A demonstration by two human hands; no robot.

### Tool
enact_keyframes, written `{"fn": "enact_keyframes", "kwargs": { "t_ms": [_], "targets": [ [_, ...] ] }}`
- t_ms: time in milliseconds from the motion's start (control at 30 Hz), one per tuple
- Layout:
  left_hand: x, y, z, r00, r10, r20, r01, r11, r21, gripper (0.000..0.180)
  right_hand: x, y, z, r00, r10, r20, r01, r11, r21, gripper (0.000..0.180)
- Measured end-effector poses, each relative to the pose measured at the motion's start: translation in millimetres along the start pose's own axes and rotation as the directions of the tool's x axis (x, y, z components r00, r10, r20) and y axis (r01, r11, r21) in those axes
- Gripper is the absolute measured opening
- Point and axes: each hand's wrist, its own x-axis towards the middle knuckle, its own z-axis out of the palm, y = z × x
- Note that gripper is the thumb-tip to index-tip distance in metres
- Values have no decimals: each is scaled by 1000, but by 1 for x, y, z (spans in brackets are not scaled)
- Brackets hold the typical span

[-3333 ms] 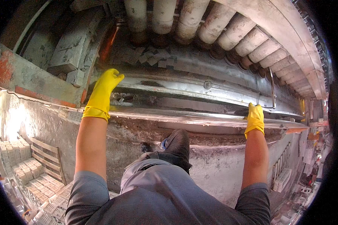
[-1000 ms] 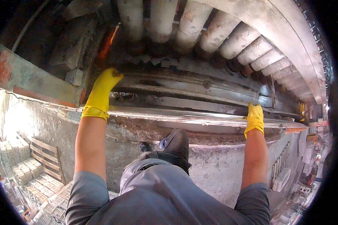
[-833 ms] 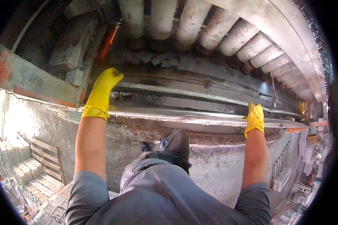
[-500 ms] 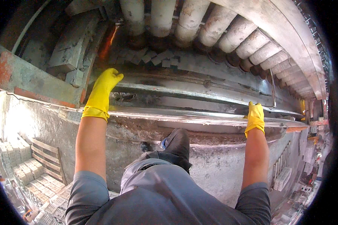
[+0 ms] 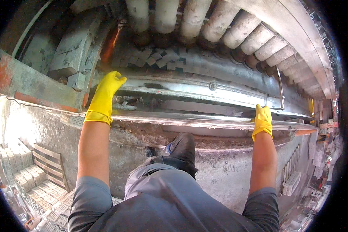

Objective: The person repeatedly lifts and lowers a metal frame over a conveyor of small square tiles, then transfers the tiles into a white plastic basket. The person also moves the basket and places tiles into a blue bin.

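Note:
My left hand [image 5: 105, 94], in a long yellow rubber glove, is at the left end of a long metal rail [image 5: 174, 92]. Its fingers are curled in and the thumb bends over them; whatever they may hold is hidden. On the right, my right hand [image 5: 262, 120], gloved the same way, is closed in a fist at the rail's far stretch, just above the shiny front metal edge [image 5: 189, 118]. The glove hides what is inside the grip. Between both hands runs a trough [image 5: 185, 106] with loose grey debris [image 5: 128, 102] at its left.
Thick pale rollers [image 5: 193, 19] line the machine overhead, with small square pieces [image 5: 156, 58] beneath them. An orange glow [image 5: 114, 40] shows at left. A thin metal rod [image 5: 280, 87] hangs near my right hand. Below left are a wooden pallet [image 5: 49, 164] and stacked pale blocks [image 5: 31, 174].
The metal surface behind the rail looks brighter, and a round bolt and the square pieces show more clearly. Both of my hands stay almost where they were.

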Motion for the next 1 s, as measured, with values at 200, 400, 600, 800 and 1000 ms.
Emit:
{"fn": "enact_keyframes", "kwargs": {
  "t_ms": [200, 400, 600, 800, 1000],
  "targets": [
    [7, -13, 5, 999, 36, -14, -36, 999, 2, 48, -7, -12, -2, 1000, -10, 9, 10, 999, 48, 56],
    [11, -16, 10, 999, 47, -19, -47, 999, -4, 47, 16, 14, 3, 997, -83, 0, 83, 995, -62, 58],
    [5, -2, 1, 998, 59, -10, -59, 998, 10, 52, 7, 1, -3, 995, -103, -13, 100, 985, -139, 56],
    [1, -1, -4, 999, 34, -3, -34, 999, 19, 54, -3, -11, -3, 1000, -28, 13, 28, 1000, -9, 56],
    [1, 2, -5, 1000, 12, 12, -13, 1000, 26, 55, -9, -16, -6, 999, -6, 36, 5, 1000, 18, 58]
  ]
}}
